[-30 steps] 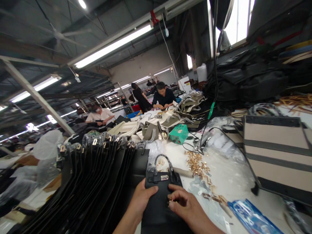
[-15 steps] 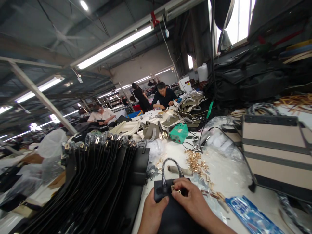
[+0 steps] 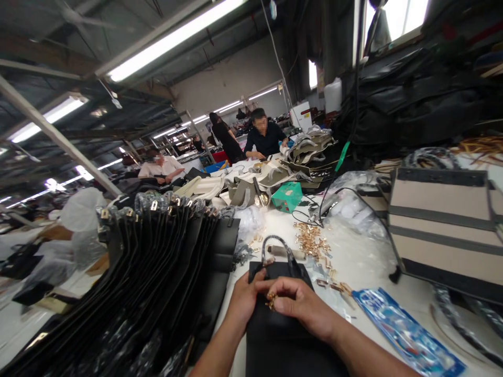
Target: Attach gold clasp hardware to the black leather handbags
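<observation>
A black bag panel (image 3: 283, 345) with a looped handle (image 3: 290, 250) wrapped in clear film lies in front of me. My left hand (image 3: 242, 299) grips the panel's left edge, thumb near the base of the handle; its other fingers are partly hidden. Small gold metal fittings (image 3: 271, 300) are pinched between the thumb and fingers of my right hand (image 3: 304, 308), just over the panel. The two hands meet at the fingertips. Beyond the handle, loose gold fittings (image 3: 312, 241) lie heaped on the white table (image 3: 353, 262).
Black panels (image 3: 157, 272) with film-wrapped handles stand stacked at left. A blue printed packet (image 3: 408, 332) lies at right, near a beige-and-black striped panel (image 3: 444, 230). Behind the fittings are a green box (image 3: 286, 197) and bag pieces; a person (image 3: 264, 137) works across the table.
My right hand has drawn the gold fittings back from beside the handle base, nearer to me. My left thumb has shifted up toward the handle. The view has tilted slightly downward.
</observation>
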